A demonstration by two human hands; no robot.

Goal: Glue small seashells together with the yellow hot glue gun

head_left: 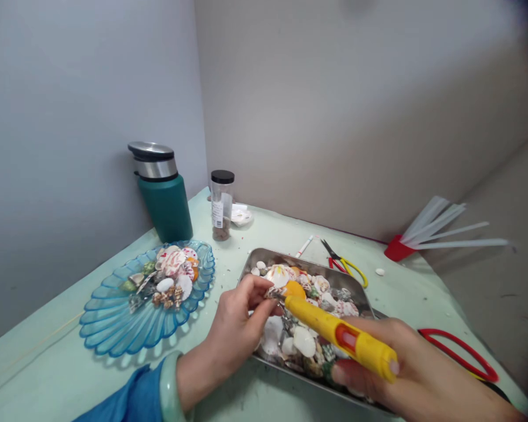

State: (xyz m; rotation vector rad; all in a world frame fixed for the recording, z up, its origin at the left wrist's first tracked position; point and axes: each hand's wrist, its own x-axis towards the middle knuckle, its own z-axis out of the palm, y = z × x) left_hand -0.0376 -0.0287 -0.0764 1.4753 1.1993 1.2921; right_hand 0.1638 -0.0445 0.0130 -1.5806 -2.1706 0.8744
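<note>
My left hand [233, 319] pinches a small brown-and-white shell [276, 291] between thumb and fingertips, above the near left part of a metal tray. My right hand [396, 357] is wrapped round a yellow hot glue gun [317, 319], which has an orange-red window in its side. Its nozzle points left and meets the shell or stops just short of it; I cannot tell which. Under both hands, the metal tray [259, 253] is full of mixed seashells, among them a white shell [304, 341] and an orange shell [295, 289]. My right hand hides the tray's near right corner.
To the left is a blue scalloped glass dish [110, 325] with piled shells [171, 269]. Behind stand a green bottle [167, 205] and a clear jar [222, 205]. Pliers [347, 266], a red cup [398, 249] of glue sticks [435, 225] and red-handled scissors [462, 349] lie right.
</note>
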